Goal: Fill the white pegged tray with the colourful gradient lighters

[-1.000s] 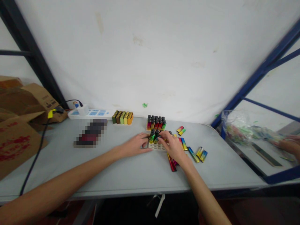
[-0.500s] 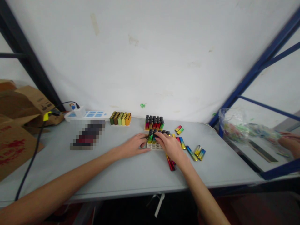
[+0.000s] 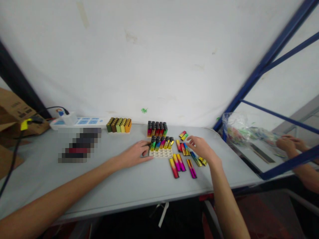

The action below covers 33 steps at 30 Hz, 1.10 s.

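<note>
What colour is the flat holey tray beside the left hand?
The flat, holey rectangular tray is off-white; the head view shows it best.

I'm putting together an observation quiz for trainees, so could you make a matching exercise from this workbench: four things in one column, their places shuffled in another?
Things:
1. Left hand
2. Right hand
3. Power strip
4. Plastic bag

Places:
A. Along the foot of the wall
B. Near the loose lighters
C. Near the blue post
D. At the left edge of the white tray

Pairs: 1-D, 2-B, 3-A, 4-C
</note>
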### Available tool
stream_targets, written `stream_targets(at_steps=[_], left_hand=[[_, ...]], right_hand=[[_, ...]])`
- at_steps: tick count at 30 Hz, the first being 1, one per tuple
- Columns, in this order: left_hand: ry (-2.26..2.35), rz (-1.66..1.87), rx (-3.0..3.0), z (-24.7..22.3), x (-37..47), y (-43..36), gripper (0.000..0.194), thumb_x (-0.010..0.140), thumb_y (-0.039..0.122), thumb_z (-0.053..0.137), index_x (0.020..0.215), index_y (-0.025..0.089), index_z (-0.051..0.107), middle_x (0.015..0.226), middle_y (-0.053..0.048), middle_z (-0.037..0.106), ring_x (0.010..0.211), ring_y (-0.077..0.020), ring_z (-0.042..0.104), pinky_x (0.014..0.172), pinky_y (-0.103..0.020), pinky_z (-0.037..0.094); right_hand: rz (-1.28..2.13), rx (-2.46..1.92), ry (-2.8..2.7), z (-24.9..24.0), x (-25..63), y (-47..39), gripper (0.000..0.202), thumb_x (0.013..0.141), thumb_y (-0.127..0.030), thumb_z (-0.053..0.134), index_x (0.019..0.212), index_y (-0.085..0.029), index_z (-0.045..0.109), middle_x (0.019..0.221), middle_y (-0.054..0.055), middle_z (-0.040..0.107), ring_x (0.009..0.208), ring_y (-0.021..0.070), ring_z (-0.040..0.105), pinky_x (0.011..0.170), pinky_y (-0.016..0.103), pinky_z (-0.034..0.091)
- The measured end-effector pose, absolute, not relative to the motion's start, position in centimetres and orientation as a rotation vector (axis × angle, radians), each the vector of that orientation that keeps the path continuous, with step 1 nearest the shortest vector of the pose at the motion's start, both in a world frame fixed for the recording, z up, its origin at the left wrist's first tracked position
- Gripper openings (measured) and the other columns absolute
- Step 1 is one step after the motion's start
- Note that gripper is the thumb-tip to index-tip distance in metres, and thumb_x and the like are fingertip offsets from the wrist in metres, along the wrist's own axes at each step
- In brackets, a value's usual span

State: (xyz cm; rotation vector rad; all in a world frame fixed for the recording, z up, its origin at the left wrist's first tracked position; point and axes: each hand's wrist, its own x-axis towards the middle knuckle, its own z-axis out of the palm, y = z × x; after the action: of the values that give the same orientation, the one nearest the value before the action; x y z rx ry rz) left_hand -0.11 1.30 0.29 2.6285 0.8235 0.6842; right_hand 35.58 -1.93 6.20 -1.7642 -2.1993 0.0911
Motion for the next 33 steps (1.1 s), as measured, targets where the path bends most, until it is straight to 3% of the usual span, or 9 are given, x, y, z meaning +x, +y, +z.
stream_targets(at_steps=[5,10,15,20,23,33], left_hand=[[0.853,0.65,2.65,0.3,-0.1,1.3,0.039,0.095,0.05,0.062,0.072,0.02,0.051,0.111,-0.011,0.063,0.116,-0.027,0.057,0.101,-0.041,0.048],[0.855,0.642,2.665,0.5,-0.1,1.2,0.04,0.095,0.05,0.061,0.072,0.02,0.051,0.112,-0.01,0.063,0.116,-0.0264,0.057,0.101,-0.04,0.048],[0.85,0.656,2.659,0.3,-0.1,1.3,0.04,0.095,0.05,0.062,0.072,0.02,0.05,0.111,-0.01,0.063,0.113,-0.0262,0.058,0.099,-0.039,0.049],[0.833,0.682,2.671,0.3,-0.1,1.2,0.038,0.095,0.049,0.063,0.072,0.02,0.051,0.107,-0.009,0.064,0.113,-0.0264,0.058,0.099,-0.038,0.048],[0.838,0.664,2.674,0.5,-0.1,1.1,0.038,0.096,0.048,0.062,0.072,0.02,0.051,0.108,-0.009,0.063,0.117,-0.0268,0.057,0.1,-0.038,0.048],[0.824,0.682,2.674,0.2,-0.1,1.3,0.036,0.095,0.047,0.064,0.074,0.02,0.052,0.106,-0.009,0.062,0.107,-0.0252,0.058,0.095,-0.037,0.048]], right_hand=[[0.133,-1.887,-2.171,3.6,36.5,-0.4,0.03,0.098,-0.034,0.061,0.12,-0.015,0.066,0.097,0.01,0.075,0.09,0.0214,0.07,0.083,0.029,0.052],[0.195,-1.845,-2.22,3.3,35.9,0.2,0.031,0.094,-0.025,0.066,0.122,-0.013,0.067,0.102,0.011,0.076,0.093,0.023,0.072,0.087,0.032,0.054],[0.375,-1.606,-2.083,4.6,36.0,-0.4,0.02,0.089,-0.027,0.07,0.106,-0.017,0.073,0.101,0.01,0.077,0.089,0.0226,0.073,0.085,0.035,0.059],[0.602,-1.238,-1.947,6.7,34.6,-2.0,0.027,0.087,-0.039,0.073,0.106,-0.021,0.07,0.108,0.007,0.074,0.094,0.0215,0.072,0.086,0.035,0.061],[0.655,-1.157,-1.987,7.9,32.9,-3.1,0.023,0.089,-0.039,0.072,0.104,-0.022,0.068,0.101,0.005,0.073,0.092,0.0205,0.072,0.087,0.034,0.06],[0.235,-1.076,-2.151,6.3,28.3,-2.4,0.018,0.092,-0.036,0.07,0.098,-0.02,0.065,0.089,0.003,0.067,0.074,0.0153,0.064,0.072,0.029,0.054]])
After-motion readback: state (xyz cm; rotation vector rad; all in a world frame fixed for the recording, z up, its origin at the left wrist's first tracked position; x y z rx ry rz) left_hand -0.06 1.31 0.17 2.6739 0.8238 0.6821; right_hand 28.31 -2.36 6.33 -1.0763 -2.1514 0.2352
